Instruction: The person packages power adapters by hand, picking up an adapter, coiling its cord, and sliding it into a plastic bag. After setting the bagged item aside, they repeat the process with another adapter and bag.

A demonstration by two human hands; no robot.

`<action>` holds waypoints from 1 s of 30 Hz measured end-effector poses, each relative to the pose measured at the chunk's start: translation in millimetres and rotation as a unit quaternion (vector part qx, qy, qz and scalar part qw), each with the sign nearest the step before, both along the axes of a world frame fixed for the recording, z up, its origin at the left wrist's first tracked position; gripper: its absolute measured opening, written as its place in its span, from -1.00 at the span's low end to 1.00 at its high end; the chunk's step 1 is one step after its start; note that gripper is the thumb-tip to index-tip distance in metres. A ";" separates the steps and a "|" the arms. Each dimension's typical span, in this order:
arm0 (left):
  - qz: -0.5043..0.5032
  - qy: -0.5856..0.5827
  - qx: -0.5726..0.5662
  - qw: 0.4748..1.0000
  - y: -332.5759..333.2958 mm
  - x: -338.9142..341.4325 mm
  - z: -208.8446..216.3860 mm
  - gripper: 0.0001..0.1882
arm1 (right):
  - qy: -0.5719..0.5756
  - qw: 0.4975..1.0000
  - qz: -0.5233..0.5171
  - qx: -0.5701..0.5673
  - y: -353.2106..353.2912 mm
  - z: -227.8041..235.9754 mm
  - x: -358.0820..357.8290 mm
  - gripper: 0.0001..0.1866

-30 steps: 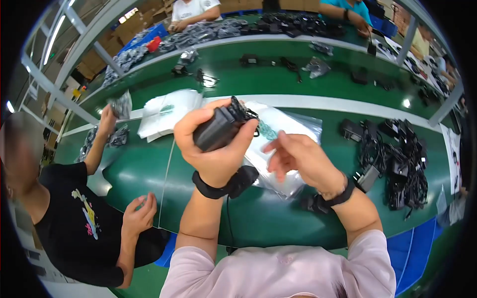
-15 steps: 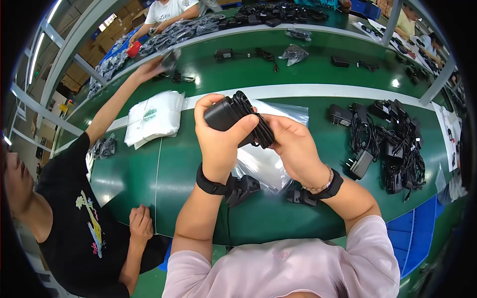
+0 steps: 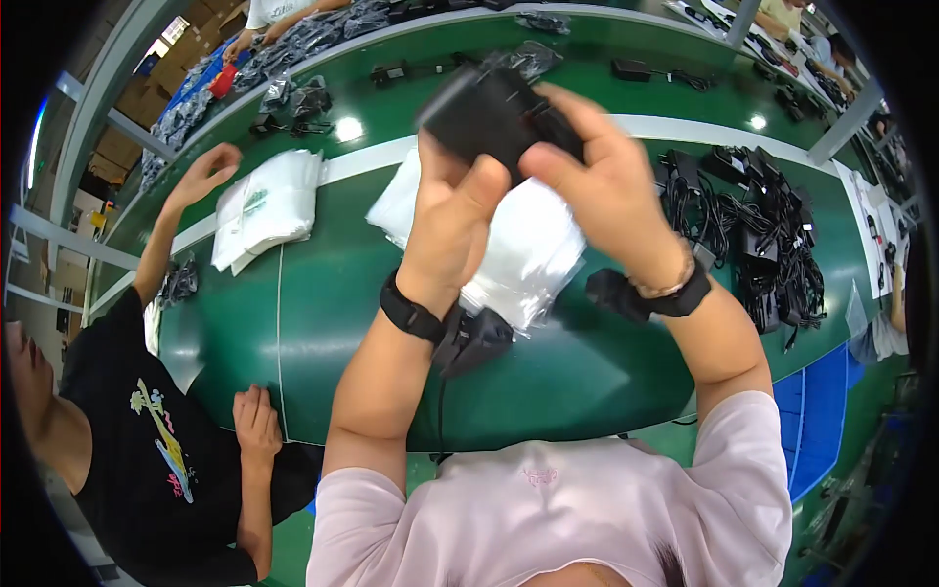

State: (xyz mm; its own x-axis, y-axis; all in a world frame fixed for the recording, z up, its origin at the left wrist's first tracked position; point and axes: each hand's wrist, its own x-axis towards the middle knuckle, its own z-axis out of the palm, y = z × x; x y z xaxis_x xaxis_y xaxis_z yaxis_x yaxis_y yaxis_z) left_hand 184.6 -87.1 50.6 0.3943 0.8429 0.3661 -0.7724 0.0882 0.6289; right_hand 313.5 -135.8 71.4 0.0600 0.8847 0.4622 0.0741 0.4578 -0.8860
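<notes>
A black power adapter point(image 3: 469, 115) is held up over the table, smeared by motion. My left hand point(image 3: 452, 210) is closed around its near left side, thumb on top. My right hand point(image 3: 616, 186) grips its right end, fingers behind and thumb in front; its bundled cable is mostly hidden there. Beneath both hands lies a pile of clear plastic bags point(image 3: 533, 259), partly covered by my fingers. Black bands circle both wrists, with a dark device point(image 3: 476, 339) beside the left one and another point(image 3: 618, 295) beside the right.
More black adapters with tangled cables point(image 3: 773, 245) lie at right. A second bag stack point(image 3: 266, 207) is at left, near a co-worker's raised hand point(image 3: 207, 174). Bagged items and a loose adapter point(image 3: 631, 70) rest beyond the pale ledge point(image 3: 724, 129). Blue bins point(image 3: 812, 421) stand lower right.
My hands have moved farther out and up with the adapter, turning it so its broad side shows more. The co-worker's far hand has drawn back from a bagged item. The whole view has shifted slightly.
</notes>
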 end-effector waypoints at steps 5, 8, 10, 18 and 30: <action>0.256 0.604 0.447 0.609 14.3 -9.4 -50.0 -0.57 | 0.129 0.990 -0.045 -0.017 -10.2 3.1 52.0 -0.49; 0.203 0.708 0.387 0.555 20.6 -8.8 -72.5 -0.72 | 0.148 0.982 -0.113 -0.025 -20.2 -17.1 53.8 -0.49; 0.167 0.719 0.414 0.533 29.7 -4.8 -73.7 -0.78 | 0.142 0.983 -0.109 -0.034 -20.8 -30.7 56.8 -0.49; 0.104 0.712 0.310 0.622 41.8 -16.3 -58.4 -0.82 | 0.182 0.975 -0.077 -0.106 -19.6 -44.3 62.2 -0.51; 0.191 0.621 0.273 0.710 -1.7 2.2 -62.1 -0.68 | 0.497 0.831 0.091 -0.230 -7.7 -73.5 33.5 -0.69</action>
